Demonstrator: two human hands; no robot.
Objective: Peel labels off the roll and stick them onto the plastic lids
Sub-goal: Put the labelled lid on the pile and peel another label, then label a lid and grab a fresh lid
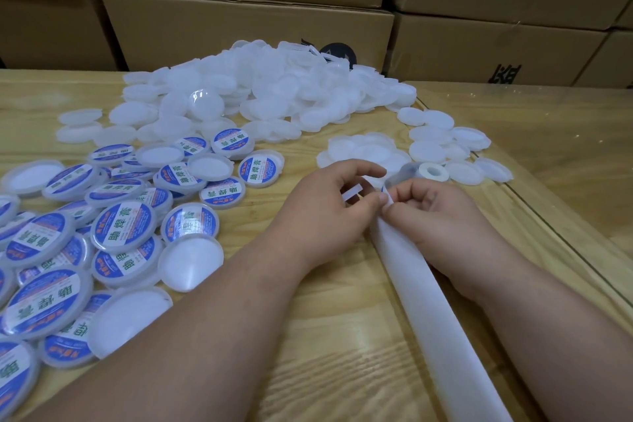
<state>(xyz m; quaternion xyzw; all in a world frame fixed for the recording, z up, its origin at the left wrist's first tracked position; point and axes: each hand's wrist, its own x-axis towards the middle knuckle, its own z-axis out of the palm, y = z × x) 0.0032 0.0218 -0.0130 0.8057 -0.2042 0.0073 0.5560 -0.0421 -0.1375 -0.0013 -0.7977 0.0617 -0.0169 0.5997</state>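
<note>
The label roll point(423, 172) lies at centre right on the wooden table point(308, 336), its white backing strip point(421, 288) trailing near. Left hand point(325, 205) and right hand point(435, 212) pinch the strip's far end together. Labelled lids point(123, 226) lie left, a blank lid pile point(274, 92) far behind, before cardboard boxes point(239, 31).

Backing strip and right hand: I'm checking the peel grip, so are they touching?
Touching. The head view shows the right hand pinching the top of the white backing strip, thumb and fingertips curled on its edge.

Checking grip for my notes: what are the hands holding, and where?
Both hands, left hand and right hand, pinch the white backing strip at its far end, near the label roll.
</note>
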